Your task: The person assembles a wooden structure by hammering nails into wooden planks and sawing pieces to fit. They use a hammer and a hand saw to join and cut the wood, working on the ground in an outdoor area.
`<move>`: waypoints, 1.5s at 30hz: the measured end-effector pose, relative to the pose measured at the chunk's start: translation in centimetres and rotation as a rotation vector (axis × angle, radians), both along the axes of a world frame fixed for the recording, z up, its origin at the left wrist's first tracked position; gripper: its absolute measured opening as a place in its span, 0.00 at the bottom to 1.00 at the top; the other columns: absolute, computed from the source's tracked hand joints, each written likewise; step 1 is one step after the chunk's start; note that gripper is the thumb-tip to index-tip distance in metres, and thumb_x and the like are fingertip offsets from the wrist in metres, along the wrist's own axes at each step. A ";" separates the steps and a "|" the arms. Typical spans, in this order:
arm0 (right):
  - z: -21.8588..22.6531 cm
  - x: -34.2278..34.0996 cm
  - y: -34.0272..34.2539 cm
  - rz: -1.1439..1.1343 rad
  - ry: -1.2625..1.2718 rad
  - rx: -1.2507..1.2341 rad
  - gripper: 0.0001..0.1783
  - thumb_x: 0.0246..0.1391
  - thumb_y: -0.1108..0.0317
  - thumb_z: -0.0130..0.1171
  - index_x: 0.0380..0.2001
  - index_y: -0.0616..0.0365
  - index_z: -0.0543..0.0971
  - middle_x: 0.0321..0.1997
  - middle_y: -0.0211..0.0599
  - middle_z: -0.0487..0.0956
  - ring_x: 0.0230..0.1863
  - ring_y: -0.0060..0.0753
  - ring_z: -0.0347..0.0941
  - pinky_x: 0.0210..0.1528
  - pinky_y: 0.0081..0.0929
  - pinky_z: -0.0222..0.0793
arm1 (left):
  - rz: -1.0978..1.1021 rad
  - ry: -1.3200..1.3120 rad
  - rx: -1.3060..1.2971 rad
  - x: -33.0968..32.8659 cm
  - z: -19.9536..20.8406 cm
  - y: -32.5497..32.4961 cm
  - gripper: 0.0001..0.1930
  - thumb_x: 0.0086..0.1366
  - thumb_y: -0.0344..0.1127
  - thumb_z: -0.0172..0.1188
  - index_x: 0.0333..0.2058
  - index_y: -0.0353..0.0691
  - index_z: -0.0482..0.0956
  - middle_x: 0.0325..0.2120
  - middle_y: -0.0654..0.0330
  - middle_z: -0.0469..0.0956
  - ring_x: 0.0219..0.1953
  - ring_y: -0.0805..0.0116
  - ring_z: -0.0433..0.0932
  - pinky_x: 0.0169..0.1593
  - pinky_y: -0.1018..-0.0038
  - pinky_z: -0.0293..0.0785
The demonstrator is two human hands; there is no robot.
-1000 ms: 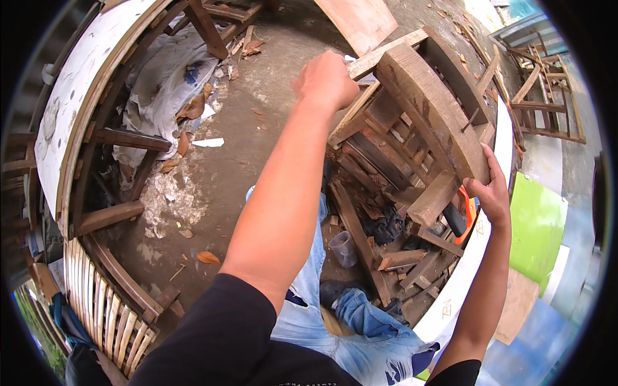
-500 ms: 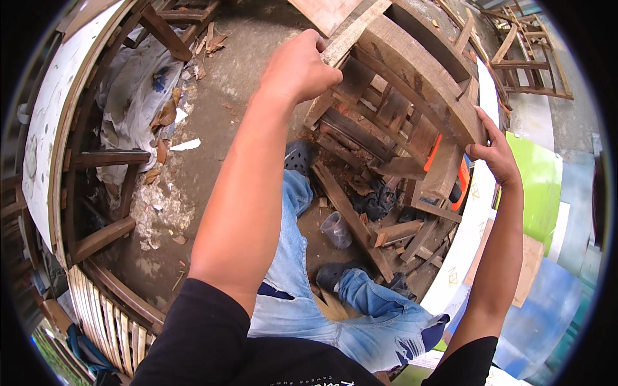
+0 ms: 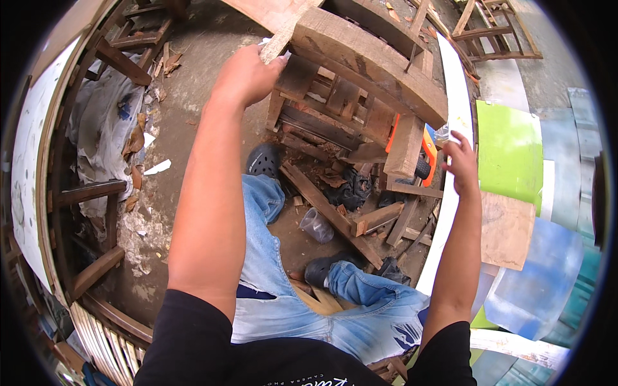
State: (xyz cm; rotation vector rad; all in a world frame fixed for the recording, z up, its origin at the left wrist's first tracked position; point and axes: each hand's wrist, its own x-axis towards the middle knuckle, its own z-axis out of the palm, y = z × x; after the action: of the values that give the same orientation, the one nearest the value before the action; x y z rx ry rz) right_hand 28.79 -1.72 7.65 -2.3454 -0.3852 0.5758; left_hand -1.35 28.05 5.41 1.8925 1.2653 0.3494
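My left hand [image 3: 248, 76] grips the upper left corner of a rough wooden frame [image 3: 367, 58], a chair-like piece made of thick curved and straight bars, held up in front of me. My right hand [image 3: 461, 161] is at the frame's lower right, just right of a thick wooden leg [image 3: 404, 147], fingers curled; whether it still grips the wood is unclear. An orange tool [image 3: 427, 153] lies just behind that leg. Below are my legs in blue jeans [image 3: 270, 270] and dark clogs [image 3: 264, 159].
Wood offcuts [image 3: 376, 219], a clear plastic cup [image 3: 315, 225] and black cloth lie on the dirt floor by my feet. A long white board [image 3: 450, 186], a green panel [image 3: 508, 154] and blue sheets stand right. Chair frames [image 3: 90, 193] and crumpled plastic fill the left.
The frame has moved up and toward me, and my left hand has gone with it. My right hand slid down along the frame's right side.
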 end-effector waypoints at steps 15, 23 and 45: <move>-2.8 6.1 -6.3 -0.069 0.054 0.382 0.16 0.60 0.72 0.53 0.50 0.66 0.78 0.37 0.32 0.81 0.33 0.21 0.76 0.36 0.22 0.74 | -0.039 0.015 -0.022 0.9 -1.1 -1.2 0.24 0.67 0.48 0.56 0.52 0.33 0.76 0.47 0.39 0.80 0.52 0.43 0.78 0.57 0.59 0.72; -2.5 9.0 -7.8 -0.084 0.095 0.470 0.17 0.60 0.72 0.55 0.51 0.68 0.77 0.34 0.28 0.77 0.30 0.17 0.72 0.34 0.18 0.71 | -0.108 0.123 -0.005 0.7 -0.7 -2.9 0.27 0.72 0.49 0.51 0.55 0.27 0.68 0.50 0.33 0.76 0.56 0.39 0.74 0.59 0.56 0.68; 2.6 -1.1 -21.6 -0.382 0.127 0.799 0.12 0.65 0.69 0.53 0.48 0.64 0.74 0.36 0.30 0.72 0.38 0.23 0.71 0.44 0.26 0.71 | -0.120 0.045 0.045 0.3 -1.2 -2.6 0.29 0.68 0.46 0.58 0.56 0.26 0.67 0.51 0.34 0.75 0.54 0.40 0.75 0.58 0.56 0.70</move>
State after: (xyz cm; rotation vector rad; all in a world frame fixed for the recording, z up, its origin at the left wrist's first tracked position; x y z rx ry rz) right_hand 27.65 -23.31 10.29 -1.5438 -0.0698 0.2996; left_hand -1.09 25.41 4.20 2.0144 1.1753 0.2756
